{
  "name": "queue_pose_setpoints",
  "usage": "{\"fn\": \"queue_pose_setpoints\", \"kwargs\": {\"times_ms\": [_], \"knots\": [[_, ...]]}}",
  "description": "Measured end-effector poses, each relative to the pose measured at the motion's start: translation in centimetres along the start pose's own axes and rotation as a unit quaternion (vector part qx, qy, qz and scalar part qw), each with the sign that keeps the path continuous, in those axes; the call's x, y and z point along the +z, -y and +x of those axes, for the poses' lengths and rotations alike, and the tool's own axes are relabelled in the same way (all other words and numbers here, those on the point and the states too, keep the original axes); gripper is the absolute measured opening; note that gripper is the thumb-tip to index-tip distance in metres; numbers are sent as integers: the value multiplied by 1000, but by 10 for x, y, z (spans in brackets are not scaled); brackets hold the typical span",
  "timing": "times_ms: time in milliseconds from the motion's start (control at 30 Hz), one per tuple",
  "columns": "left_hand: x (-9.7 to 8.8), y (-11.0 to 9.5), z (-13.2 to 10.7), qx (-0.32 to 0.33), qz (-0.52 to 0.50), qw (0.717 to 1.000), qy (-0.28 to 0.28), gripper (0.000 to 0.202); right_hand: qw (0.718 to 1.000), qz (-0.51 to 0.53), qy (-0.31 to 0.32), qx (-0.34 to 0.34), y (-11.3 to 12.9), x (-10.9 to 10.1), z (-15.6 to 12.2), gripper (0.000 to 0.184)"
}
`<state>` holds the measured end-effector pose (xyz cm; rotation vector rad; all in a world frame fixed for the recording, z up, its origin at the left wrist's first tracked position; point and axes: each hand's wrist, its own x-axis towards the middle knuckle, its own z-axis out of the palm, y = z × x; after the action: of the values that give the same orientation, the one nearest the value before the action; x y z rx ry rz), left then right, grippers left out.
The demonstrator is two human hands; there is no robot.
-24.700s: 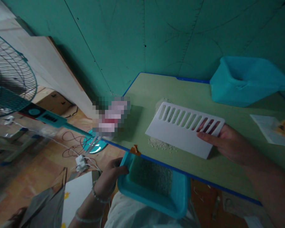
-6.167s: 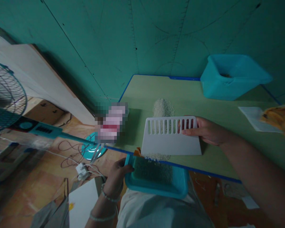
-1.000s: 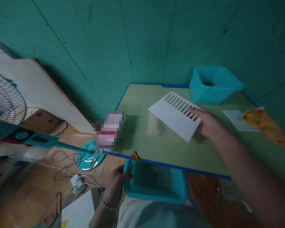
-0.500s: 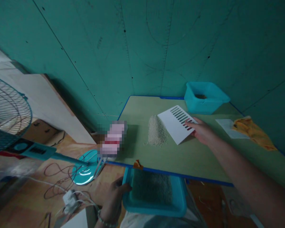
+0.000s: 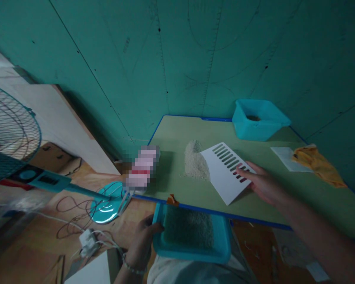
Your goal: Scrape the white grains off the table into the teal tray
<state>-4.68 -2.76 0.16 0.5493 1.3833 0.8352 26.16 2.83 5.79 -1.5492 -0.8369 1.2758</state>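
My right hand grips a thin white card with a row of slots, thumb on top near the slotted end. The card tilts over the table beside a pile of small whitish grains, and its left edge overlaps the pile's right side in view. My left hand is closed on the left rim of a blue plastic tub, with the thumb over the edge. More grains lie inside this tub, just below the table's near edge. The fingers under the card and outside the tub are mostly hidden.
The pale green table has a blue edge. A second blue tub stands at its back right, near an orange cloth and a white sheet. A fan and cables are at left.
The slotted card in my right hand has come nearer, towards the table's front edge. My left hand keeps its hold on the tub. The view has shifted slightly.
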Motion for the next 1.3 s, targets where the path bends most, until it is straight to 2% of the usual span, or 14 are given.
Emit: {"fn": "queue_pose_setpoints", "kwargs": {"times_ms": [233, 433, 733, 833, 1100, 1200, 1300], "knots": [[-3, 3, 0, -8, -3, 1000, 7, 17, 999, -40, 1, 8, -13, -6, -24, 16], [1, 1, -2, -3, -6, 1000, 9, 18, 996, -90, 27, 10, -25, -9, -46, 25], [3, -1, 0, -10, -6, 1000, -10, 17, 986, -160, 43, 11, -20, -7, -76, 35], [2, 0, 0, -15, -7, 1000, -15, 18, 987, -161, 23, 16, -16, -12, -77, 35], [1, 1, -1, 1, -5, 1000, 5, 21, 990, -89, -107, 39, -10, -38, -60, 20], [2, 0, -3, 1, -8, 1000, 4, 21, 988, -82, -122, 51, -13, -44, -58, 16], [2, 1, -2, -2, -9, 1000, 7, 21, 986, -72, -126, 83, -18, -45, -59, 24]]}}
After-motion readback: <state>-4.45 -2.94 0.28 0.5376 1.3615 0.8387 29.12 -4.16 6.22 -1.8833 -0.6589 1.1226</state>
